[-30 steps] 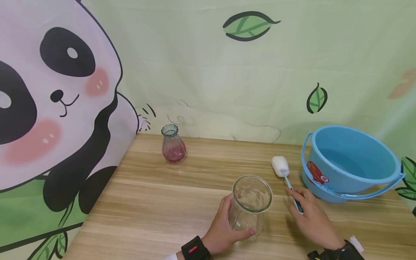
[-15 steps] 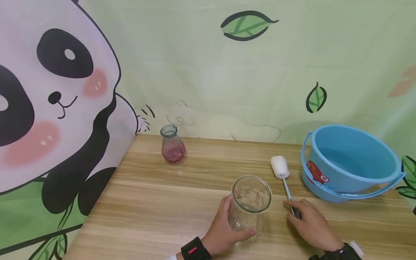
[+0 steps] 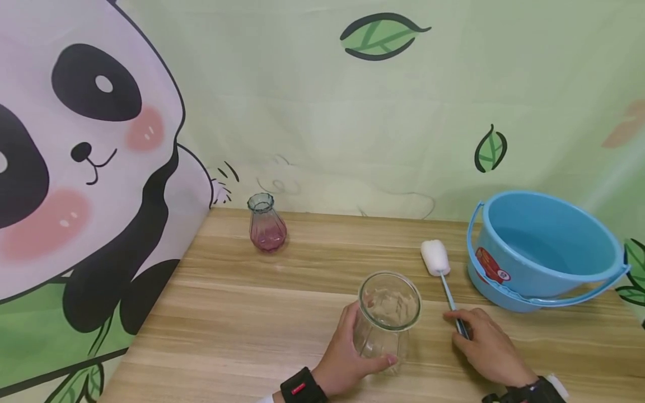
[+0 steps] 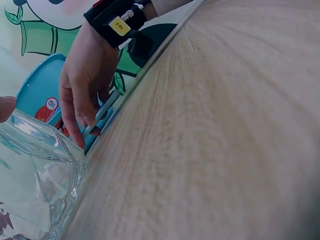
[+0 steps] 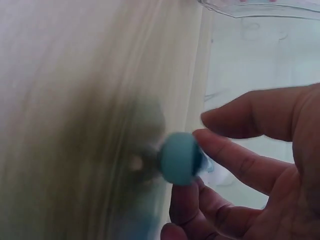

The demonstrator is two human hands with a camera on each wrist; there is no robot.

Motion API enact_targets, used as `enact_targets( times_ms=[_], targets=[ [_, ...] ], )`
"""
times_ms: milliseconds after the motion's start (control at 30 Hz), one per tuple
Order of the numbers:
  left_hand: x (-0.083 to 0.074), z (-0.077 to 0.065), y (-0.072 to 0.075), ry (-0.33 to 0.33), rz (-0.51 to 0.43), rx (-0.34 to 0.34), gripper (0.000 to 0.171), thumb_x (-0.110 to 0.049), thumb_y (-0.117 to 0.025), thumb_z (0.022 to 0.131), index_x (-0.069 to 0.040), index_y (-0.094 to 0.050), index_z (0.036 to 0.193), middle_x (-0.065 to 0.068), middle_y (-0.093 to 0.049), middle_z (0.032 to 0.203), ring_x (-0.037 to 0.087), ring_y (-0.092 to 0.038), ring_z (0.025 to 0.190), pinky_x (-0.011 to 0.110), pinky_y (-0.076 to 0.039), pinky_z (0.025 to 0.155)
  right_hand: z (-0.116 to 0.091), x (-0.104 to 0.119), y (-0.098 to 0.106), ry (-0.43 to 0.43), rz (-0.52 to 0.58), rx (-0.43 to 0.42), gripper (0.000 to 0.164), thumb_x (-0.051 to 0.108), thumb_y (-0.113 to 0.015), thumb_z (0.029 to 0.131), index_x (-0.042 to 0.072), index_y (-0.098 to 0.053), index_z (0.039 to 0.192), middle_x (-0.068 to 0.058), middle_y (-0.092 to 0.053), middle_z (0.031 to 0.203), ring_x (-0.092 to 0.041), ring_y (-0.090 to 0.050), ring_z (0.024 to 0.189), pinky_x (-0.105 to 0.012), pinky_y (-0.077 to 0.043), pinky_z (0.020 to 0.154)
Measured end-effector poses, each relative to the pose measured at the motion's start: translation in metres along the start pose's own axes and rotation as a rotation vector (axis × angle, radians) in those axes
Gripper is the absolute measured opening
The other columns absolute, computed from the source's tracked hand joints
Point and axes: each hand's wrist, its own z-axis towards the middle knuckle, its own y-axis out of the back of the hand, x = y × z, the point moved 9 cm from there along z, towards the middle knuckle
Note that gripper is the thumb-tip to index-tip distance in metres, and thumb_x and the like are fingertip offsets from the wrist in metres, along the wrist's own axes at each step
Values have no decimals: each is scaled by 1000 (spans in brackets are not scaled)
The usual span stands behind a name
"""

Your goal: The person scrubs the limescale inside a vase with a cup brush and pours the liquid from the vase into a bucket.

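My left hand point(image 3: 347, 352) grips a clear ribbed glass vase point(image 3: 385, 336) standing upright on the table, thumb across its near side. The vase's wide rim faces up; its side fills the lower left of the left wrist view. To its right, my right hand point(image 3: 491, 344) holds the dark end of a sponge brush handle point(image 3: 448, 294) low over the table. The white sponge head point(image 3: 435, 257) points away from me. In the right wrist view the blue handle end point(image 5: 179, 159) sits among the curled fingers, the thumb apart from it.
A blue oval bucket point(image 3: 549, 240) with its handle lowered stands at the right, close to my right hand. Towards the back left is a small grey-to-pink glass vase point(image 3: 268, 226). A panda-print cloth point(image 3: 312, 112) hangs behind the wooden table point(image 3: 221, 313).
My right hand has moved a little towards me, and its fingers have closed in around the brush handle's end. The left hand and the clear vase have stayed in place.
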Motion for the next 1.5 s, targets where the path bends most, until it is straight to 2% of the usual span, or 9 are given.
enact_targets(
  times_ms=[167,367,567,700,833,933,1033,1333,1500],
  targets=[
    [0,1,0,-3,0,4,94,-43,-81,75,-41,-20,147,-4,-33,142,20,-30,131,66,-27,102,-3,4,8,16,-7,-52,32,19,-67,88,11,-64,119,-8,-55,96,-19,-46,79,-33,-38,62],
    [0,1,0,-5,-1,2,95,-44,-81,75,-41,-21,147,-5,-33,142,19,-30,131,65,-27,102,-8,15,19,48,-3,-133,41,25,-69,88,11,-59,125,-16,-52,120,-30,-45,105,-49,-42,78],
    [-1,1,0,-12,8,-3,95,-44,-82,74,-40,-21,147,-4,-34,142,19,-32,130,64,-29,102,-14,48,24,184,111,-184,52,28,-72,87,10,-52,131,-17,-47,129,-33,-38,119,-63,-39,89],
    [0,1,1,-2,10,-5,95,-45,-82,74,-41,-22,147,-4,-33,143,18,-32,130,63,-28,102,-15,74,15,303,240,-123,66,31,-75,85,15,-41,140,-8,-43,138,-27,-33,126,-65,-35,95],
    [0,2,1,-12,13,-6,96,-46,-82,73,-40,-22,147,-3,-33,143,17,-33,129,60,-30,102,-14,94,-2,372,390,11,84,36,-78,82,28,-27,148,3,-36,146,-23,-30,130,-69,-31,97],
    [-1,2,0,-39,20,-2,95,-45,-82,74,-38,-22,147,-2,-33,142,18,-34,129,58,-31,101,-14,105,-16,394,439,99,96,40,-80,79,32,-18,152,3,-32,149,-23,-28,133,-72,-27,99],
    [-1,2,1,-64,31,1,96,-43,-82,74,-36,-22,148,-1,-33,142,19,-33,130,59,-30,102,-11,115,-25,409,453,136,101,41,-82,76,30,-17,152,0,-33,150,-23,-28,134,-70,-26,102],
    [2,0,0,-47,46,-10,101,-46,-85,69,-37,-23,147,-7,-34,142,17,-35,128,57,-31,103,2,123,-37,360,658,157,81,24,-84,74,24,-39,141,-3,-49,138,-27,-40,126,-64,-31,102],
    [2,1,1,-43,38,-11,99,-43,-86,68,-37,-24,146,-5,-36,142,18,-36,127,55,-32,102,-4,137,-27,370,674,171,75,23,-83,76,17,-42,139,-11,-50,137,-32,-41,125,-67,-29,101]
  ],
)
